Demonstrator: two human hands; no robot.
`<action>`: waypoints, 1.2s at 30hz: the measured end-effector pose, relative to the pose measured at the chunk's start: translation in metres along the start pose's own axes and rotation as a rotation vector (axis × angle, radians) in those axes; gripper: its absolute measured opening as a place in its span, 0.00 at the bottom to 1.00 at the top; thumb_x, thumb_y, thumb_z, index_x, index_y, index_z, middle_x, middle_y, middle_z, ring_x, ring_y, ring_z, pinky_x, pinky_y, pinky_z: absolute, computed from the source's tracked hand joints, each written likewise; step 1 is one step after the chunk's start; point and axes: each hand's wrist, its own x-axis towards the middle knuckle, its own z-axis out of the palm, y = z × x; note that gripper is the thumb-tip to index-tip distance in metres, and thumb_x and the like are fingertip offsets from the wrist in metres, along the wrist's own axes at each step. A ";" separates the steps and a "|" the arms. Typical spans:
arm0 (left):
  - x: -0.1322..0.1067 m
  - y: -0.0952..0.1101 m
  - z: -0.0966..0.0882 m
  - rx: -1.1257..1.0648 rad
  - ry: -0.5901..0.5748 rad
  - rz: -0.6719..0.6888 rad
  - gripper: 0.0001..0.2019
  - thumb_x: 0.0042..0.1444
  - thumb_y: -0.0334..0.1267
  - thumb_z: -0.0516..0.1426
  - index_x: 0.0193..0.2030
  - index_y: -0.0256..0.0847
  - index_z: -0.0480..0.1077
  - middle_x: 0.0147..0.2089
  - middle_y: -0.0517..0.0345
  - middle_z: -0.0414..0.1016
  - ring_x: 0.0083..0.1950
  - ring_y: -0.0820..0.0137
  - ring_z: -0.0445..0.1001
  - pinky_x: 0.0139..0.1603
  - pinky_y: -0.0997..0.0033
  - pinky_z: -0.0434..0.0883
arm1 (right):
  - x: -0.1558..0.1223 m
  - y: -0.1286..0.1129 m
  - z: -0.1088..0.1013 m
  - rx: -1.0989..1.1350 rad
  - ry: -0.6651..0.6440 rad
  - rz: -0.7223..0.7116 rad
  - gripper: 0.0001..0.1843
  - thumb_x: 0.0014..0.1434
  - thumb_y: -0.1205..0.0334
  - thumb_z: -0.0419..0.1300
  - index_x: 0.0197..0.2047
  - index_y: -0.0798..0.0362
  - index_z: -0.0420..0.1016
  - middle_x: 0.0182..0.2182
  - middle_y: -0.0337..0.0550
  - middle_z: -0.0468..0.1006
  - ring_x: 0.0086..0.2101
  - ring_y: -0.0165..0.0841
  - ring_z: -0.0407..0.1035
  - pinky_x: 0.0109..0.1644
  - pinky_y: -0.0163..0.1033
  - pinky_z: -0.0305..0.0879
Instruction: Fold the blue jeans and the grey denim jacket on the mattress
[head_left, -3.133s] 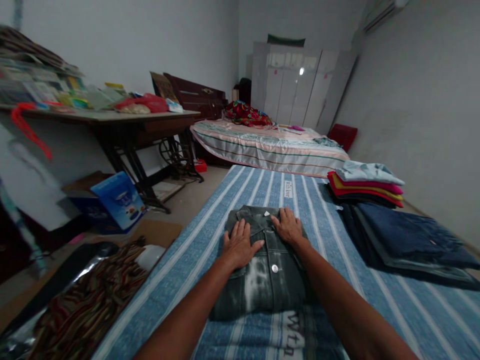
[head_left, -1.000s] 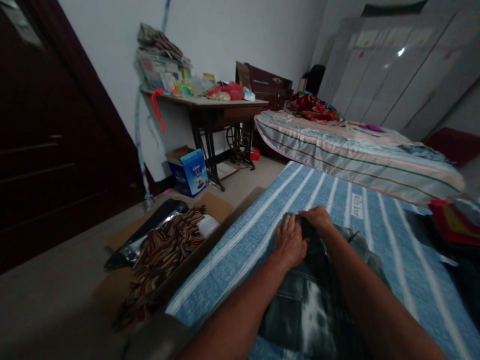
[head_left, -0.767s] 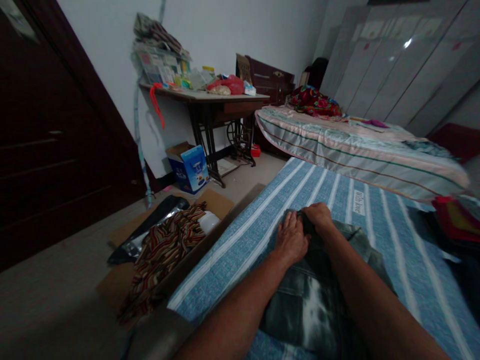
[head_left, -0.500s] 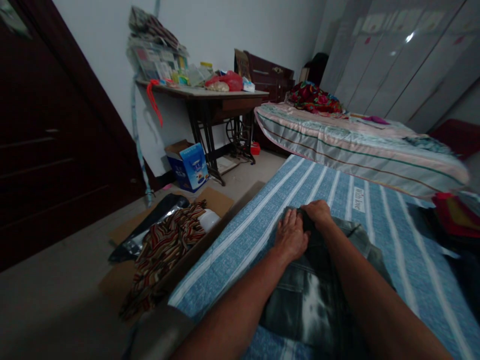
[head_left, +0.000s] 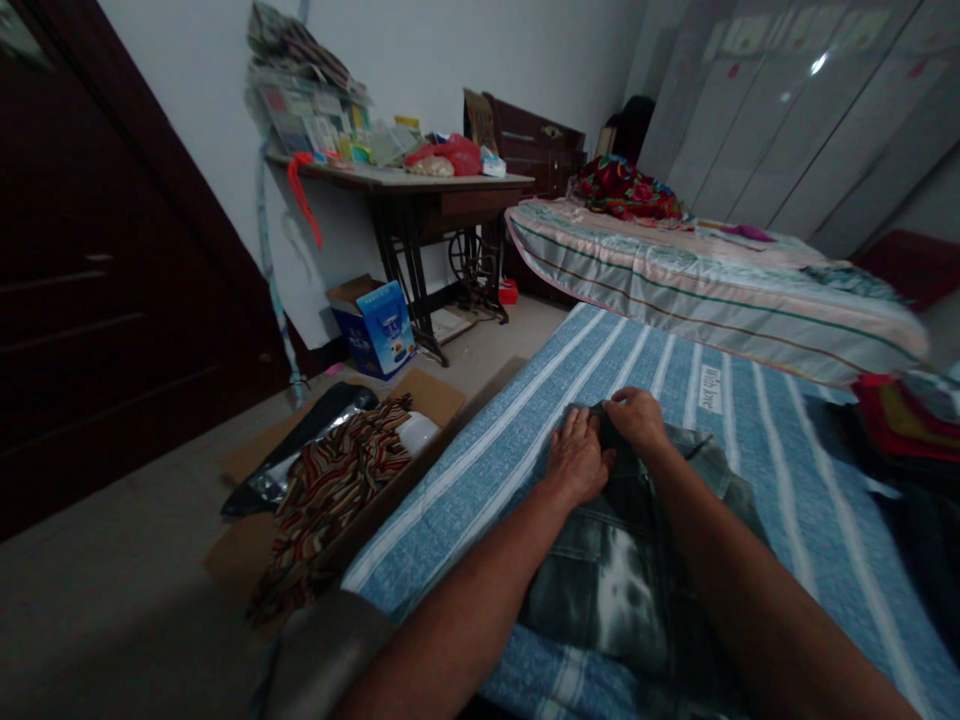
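Observation:
A dark grey-green denim garment [head_left: 622, 590] with pale faded patches lies spread on a blue-and-white striped cloth [head_left: 510, 470]. My left hand [head_left: 579, 458] rests flat on its far left corner, fingers stretched forward. Right beside it, my right hand [head_left: 636, 420] is closed on the garment's far edge, thumb and fingers pinching the fabric. Part of the garment is hidden under my right forearm.
Left of the striped surface, an open cardboard box [head_left: 435, 395] holds striped fabric [head_left: 341, 480]. Folded clothes [head_left: 904, 420] are stacked at the right. Beyond stand a bed [head_left: 675, 260], a sewing-machine table [head_left: 450, 190] and a blue box [head_left: 379, 330].
Both hands stay at the garment's far edge, with only slight movement. The view has shifted a little, and the garment lies much as before.

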 end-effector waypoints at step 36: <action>-0.069 -0.017 -0.078 -1.181 -0.053 -0.665 0.06 0.47 0.28 0.61 0.34 0.37 0.71 0.40 0.47 0.78 0.40 0.61 0.78 0.29 0.68 0.75 | -0.164 0.179 -0.065 0.885 0.033 0.563 0.18 0.45 0.53 0.63 0.38 0.55 0.70 0.16 0.31 0.66 0.16 0.26 0.61 0.17 0.31 0.51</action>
